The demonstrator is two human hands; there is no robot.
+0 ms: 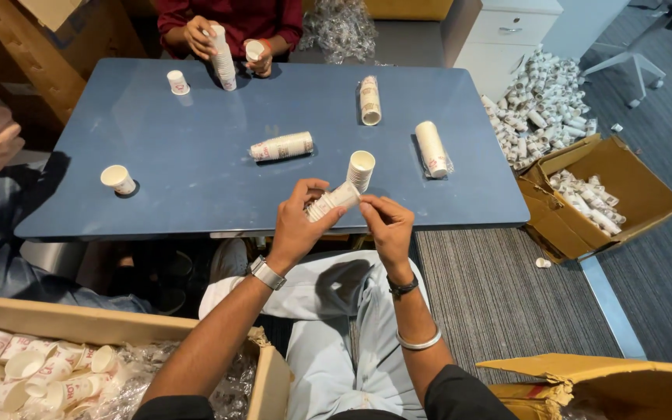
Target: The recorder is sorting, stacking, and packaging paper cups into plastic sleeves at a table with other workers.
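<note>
Head view: both hands (344,222) hold cup stack (333,201)

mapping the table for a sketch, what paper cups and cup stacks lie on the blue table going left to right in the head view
single upright cup → small upright cup → lying stack → upright stack → lying stack in a clear sleeve. Left out: the far lying stack, which overlaps the upright one in left-right position, and the stacks held in hands.

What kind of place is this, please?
Probably an office room used for sorting or packing work. People sit around a blue table stacking paper cups, open cardboard boxes of cups stand on the carpet, and a white drawer cabinet stands behind.
</note>
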